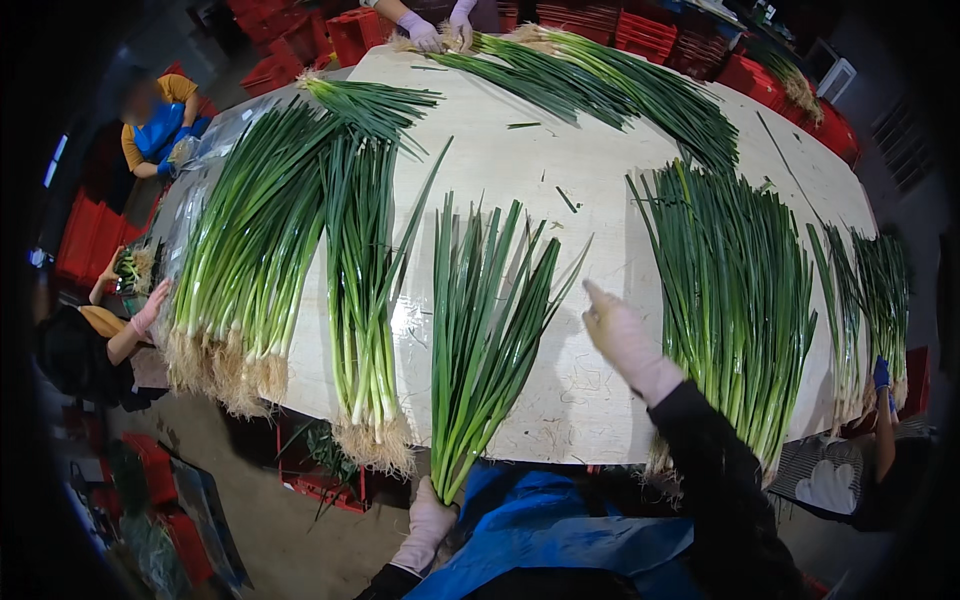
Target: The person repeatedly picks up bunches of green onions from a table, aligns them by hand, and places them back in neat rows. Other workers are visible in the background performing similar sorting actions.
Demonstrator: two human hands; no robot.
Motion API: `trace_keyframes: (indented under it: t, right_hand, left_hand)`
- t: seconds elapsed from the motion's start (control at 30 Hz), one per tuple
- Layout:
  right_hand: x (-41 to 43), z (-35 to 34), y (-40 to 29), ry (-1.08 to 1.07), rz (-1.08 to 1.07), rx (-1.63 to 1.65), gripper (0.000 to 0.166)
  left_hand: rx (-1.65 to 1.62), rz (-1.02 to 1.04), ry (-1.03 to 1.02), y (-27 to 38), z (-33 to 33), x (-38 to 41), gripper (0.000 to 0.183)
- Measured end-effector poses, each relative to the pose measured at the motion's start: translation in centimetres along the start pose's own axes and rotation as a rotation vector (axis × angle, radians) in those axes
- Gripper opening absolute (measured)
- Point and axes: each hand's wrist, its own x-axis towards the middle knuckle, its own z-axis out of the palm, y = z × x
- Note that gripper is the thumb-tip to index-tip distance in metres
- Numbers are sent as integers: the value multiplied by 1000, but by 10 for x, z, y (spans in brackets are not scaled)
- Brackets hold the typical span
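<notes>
My left hand [429,521], in a pale pink glove, grips a bunch of green onions [480,352] around its lower stalks at the table's front edge. Their leaves fan out away from me over the pale wooden tabletop [600,427]; the root ends are hidden by the hand and my body. My right hand [626,337], gloved the same way and slightly blurred, hovers above the board to the right of that bunch. Its index finger points forward, and nothing shows in its grasp. A thick pile of green onions [735,315] lies just right of it.
Left of my bunch lie a small group [364,315] and a larger pile of green onions [251,247], roots overhanging the edge. A co-worker's gloved hands [442,31] handle onions at the far side. More people work left and right. A red crate [322,480] stands below the table.
</notes>
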Motion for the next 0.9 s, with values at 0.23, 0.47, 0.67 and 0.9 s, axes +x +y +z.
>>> trace_keyframes:
  t: [0.23,0.47,0.67,0.9]
  right_hand:
    - [96,-3,43,107,-223,-605,89]
    - [153,-13,-8,137,-628,-575,57]
    - [189,-4,-14,-70,-515,-631,14]
    - [213,10,-13,40,-158,-449,20]
  left_hand:
    - [-67,3,-30,1,-4,0,48]
    - [-91,40,-11,-2,-3,1,49]
    - [-27,-34,-80,7,-12,1,51]
    - [-19,-26,-103,1,-11,-1,50]
